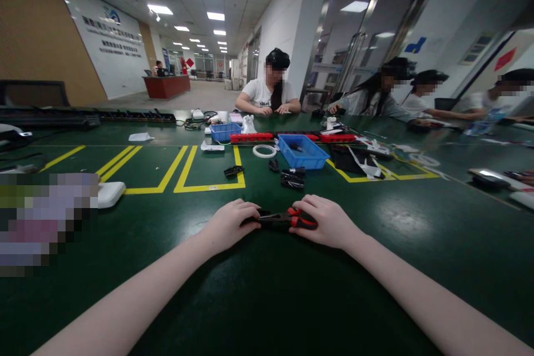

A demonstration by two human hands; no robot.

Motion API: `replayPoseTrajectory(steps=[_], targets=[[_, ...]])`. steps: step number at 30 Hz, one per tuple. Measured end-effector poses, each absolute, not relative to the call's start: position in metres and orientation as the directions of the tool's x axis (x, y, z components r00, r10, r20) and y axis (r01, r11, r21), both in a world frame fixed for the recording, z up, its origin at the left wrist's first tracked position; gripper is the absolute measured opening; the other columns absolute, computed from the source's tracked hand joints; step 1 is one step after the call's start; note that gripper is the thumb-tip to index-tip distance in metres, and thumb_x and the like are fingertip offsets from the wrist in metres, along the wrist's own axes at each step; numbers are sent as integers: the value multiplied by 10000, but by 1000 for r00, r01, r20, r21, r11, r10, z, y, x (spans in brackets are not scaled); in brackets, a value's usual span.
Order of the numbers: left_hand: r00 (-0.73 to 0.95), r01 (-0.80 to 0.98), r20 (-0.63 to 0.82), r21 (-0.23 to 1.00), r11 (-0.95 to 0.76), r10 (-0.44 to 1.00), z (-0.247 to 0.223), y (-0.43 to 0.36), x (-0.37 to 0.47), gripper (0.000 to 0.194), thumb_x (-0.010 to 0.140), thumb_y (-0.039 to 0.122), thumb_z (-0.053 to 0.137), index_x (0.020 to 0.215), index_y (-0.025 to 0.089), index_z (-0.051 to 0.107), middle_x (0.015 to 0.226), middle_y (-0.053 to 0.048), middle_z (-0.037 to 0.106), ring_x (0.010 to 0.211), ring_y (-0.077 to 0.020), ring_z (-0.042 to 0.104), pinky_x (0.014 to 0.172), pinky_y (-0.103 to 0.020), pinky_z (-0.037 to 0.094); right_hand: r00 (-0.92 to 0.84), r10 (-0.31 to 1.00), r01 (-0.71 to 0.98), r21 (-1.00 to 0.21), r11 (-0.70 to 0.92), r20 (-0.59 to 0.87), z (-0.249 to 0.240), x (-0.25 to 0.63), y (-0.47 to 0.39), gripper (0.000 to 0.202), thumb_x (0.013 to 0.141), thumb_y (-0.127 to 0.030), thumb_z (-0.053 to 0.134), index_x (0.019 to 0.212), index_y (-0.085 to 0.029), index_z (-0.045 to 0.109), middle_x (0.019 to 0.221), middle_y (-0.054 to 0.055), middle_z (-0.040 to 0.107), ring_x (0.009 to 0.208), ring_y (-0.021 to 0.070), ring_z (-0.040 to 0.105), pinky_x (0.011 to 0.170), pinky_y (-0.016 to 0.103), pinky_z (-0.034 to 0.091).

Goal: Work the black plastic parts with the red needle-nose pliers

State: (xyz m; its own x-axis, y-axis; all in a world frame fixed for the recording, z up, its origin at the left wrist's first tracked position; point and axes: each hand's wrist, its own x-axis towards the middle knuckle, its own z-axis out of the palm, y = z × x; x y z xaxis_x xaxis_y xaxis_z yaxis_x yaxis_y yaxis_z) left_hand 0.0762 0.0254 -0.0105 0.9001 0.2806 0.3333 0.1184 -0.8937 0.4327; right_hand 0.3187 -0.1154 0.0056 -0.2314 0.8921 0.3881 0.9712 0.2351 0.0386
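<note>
My right hand (327, 219) is closed round the red and black handles of a pair of long-nose pliers (303, 223), low over the green table. The jaws point left, toward my left hand (233, 223). Thumb and fingers of that hand pinch a small dark piece (263, 213) at the plier tips; its kind is too dark to make out. Whether the jaws grip it I cannot tell. Beyond my hands lie black plastic-wrapped bundles (292, 178) and a black part (233, 171).
A blue tray (303, 151) with a dark item inside stands ahead, beside a white tape roll (264, 151). Red power strips (251, 138) and a smaller blue bin (226, 132) are behind. Yellow tape (209, 188) marks the green table. A white box (110, 194) lies left. Several people sit across and right.
</note>
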Motion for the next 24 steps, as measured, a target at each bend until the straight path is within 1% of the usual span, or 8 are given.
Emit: replayPoseTrajectory(steps=[7, 15, 18, 24], targets=[[902, 109, 337, 424, -899, 268, -13, 27, 77, 61, 886, 184, 635, 943, 186, 657, 1200, -50, 659, 1015, -212, 609, 889, -379, 513, -247, 899, 967, 35, 252, 362, 8, 327, -114, 412, 811, -512, 655, 1062, -187, 621, 954, 95, 645, 814, 228, 621, 687, 346, 496], [900, 147, 333, 372, -917, 279, -12, 26, 76, 105, 881, 228, 652, 983, 202, 642, 1203, -38, 652, 1086, -235, 575, 948, -439, 463, -235, 905, 968, 3, 250, 355, 7, 328, -113, 409, 806, -495, 668, 1060, -179, 618, 969, 96, 653, 831, 228, 632, 701, 337, 503], [899, 147, 340, 361, -921, 277, -13, 26, 77, 94, 896, 228, 639, 986, 201, 638, 1203, -37, 645, 1094, -234, 564, 951, -431, 468, -232, 906, 969, 0, 248, 355, 7, 327, -113, 403, 803, -488, 673, 1058, -181, 618, 973, 94, 654, 829, 225, 632, 697, 331, 500], [896, 112, 360, 381, -918, 259, -15, 25, 77, 58, 911, 187, 615, 967, 177, 627, 1221, -53, 616, 1073, -215, 560, 928, -383, 505, -224, 907, 971, 6, 238, 356, 6, 322, -113, 407, 800, -495, 674, 1042, -173, 617, 948, 90, 651, 812, 224, 630, 689, 333, 498]])
